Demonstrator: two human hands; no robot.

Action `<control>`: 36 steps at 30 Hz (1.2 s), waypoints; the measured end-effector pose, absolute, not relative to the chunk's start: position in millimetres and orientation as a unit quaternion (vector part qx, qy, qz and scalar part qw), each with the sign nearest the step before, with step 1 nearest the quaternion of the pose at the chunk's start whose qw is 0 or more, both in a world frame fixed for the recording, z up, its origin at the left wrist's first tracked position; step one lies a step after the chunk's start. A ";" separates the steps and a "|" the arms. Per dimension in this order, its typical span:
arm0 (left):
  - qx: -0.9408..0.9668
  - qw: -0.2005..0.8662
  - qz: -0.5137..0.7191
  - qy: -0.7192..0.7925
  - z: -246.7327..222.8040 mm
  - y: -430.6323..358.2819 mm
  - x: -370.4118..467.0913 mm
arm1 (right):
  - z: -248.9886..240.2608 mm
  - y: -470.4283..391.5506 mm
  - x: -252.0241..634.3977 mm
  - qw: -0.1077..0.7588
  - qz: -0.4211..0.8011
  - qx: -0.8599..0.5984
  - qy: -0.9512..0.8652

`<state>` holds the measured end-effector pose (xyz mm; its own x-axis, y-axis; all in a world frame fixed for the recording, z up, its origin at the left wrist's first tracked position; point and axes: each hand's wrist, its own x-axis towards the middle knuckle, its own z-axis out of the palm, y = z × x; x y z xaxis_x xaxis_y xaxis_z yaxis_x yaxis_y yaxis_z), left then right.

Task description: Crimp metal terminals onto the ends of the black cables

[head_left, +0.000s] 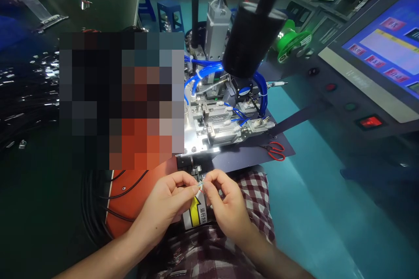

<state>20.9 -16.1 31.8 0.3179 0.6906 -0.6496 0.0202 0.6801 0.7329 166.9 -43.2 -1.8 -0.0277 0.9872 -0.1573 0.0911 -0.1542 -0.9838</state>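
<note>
My left hand [170,198] and my right hand [225,200] meet in front of my lap, thumbs and forefingers pinched close together. Between the fingertips shows a small bunch of thin wires [200,186], whitish with a hint of red; its finer details are too small to make out. Just below the fingers is a white label with a yellow arrow [195,214]. Right beyond them sits a small dark metal fixture [193,166] at the front of the machine.
A machine with metal cylinders [224,133] and blue air tubes [209,71] stands ahead. Red-handled scissors [276,151] lie on its dark plate [238,159]. A black nozzle [252,39] hangs above, near a green spool [293,41]. A control panel [369,83] is at right, an orange surface [131,198] at left.
</note>
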 end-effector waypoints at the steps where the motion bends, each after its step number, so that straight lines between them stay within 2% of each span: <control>1: 0.328 0.743 0.224 0.539 31.5 -15.8 20.8 | -2.8 -43.1 167.3 0.429 0.531 -0.549 -0.482; 7: 0.323 0.747 0.224 0.536 29.9 -16.2 19.8 | 0.4 -40.9 171.3 0.445 0.549 -0.534 -0.464; 17: 0.364 0.733 0.227 0.527 30.6 -17.2 19.4 | 10.3 -37.8 169.0 0.443 0.487 -0.534 -0.531; 22: 0.416 0.705 0.217 0.532 30.1 -17.3 20.5 | 18.0 -34.3 180.0 0.405 0.392 -0.505 -0.653; 27: 0.460 0.675 0.213 0.535 30.7 -17.8 21.3 | 25.1 -29.8 189.3 0.315 0.326 -0.466 -0.760; 31: 0.503 0.648 0.212 0.531 29.5 -20.9 21.5 | 30.0 -29.9 190.0 0.286 0.354 -0.480 -0.750; 36: 0.553 0.602 0.214 0.535 28.0 -23.9 23.1 | 31.0 -33.2 186.3 0.305 0.406 -0.508 -0.695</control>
<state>23.1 -23.9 28.0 0.3358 0.8491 -0.4077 0.3351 0.2969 0.8942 186.3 -33.2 31.0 -0.2968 0.9549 0.0117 0.4586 0.1533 -0.8753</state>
